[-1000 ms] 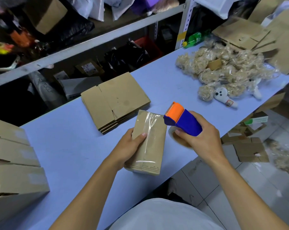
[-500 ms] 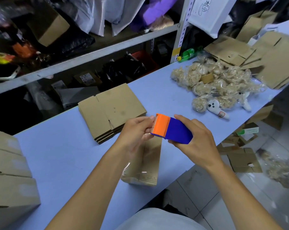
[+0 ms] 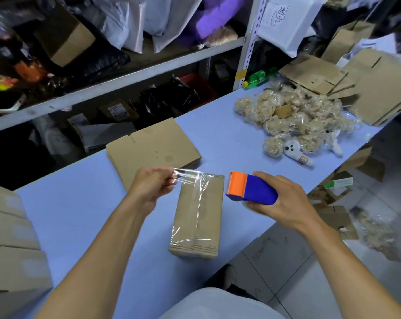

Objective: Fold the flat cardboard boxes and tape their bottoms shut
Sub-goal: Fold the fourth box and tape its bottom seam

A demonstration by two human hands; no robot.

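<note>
The folded cardboard box (image 3: 198, 215) lies on the blue table (image 3: 80, 215), right in the middle of the view, with its bottom seam facing up. One shiny strip of tape seems to run along that seam already. The left hand (image 3: 152, 187) sits at 10 o'clock from the box and pinches the loose end of a clear tape strip (image 3: 190, 178). The right hand (image 3: 284, 203) sits at 3 o'clock from the box and grips the blue and orange tape dispenser (image 3: 250, 189).

I think the job now is to lay this new strip across the far end of the box. To do it well, keep the tape pulled tight so it does not wrinkle or stick to itself. Bring it down flat over the edge. Then rub it hard so it holds on the sides too. Cut it with the orange end of the dispenser.

Now the count. There is one box being taped. There is one stack of flat boxes (image 3: 153, 150) at 12 o'clock from it; I cannot tell how many are in it. More flat cardboard (image 3: 367, 88) is piled at 2 o'clock. Finished boxes (image 3: 11, 249) stand at 9 o'clock, about three. There is one dispenser, one green bottle (image 3: 257, 78), and one heap of bagged plush toys (image 3: 293, 120), too many to count.
</note>
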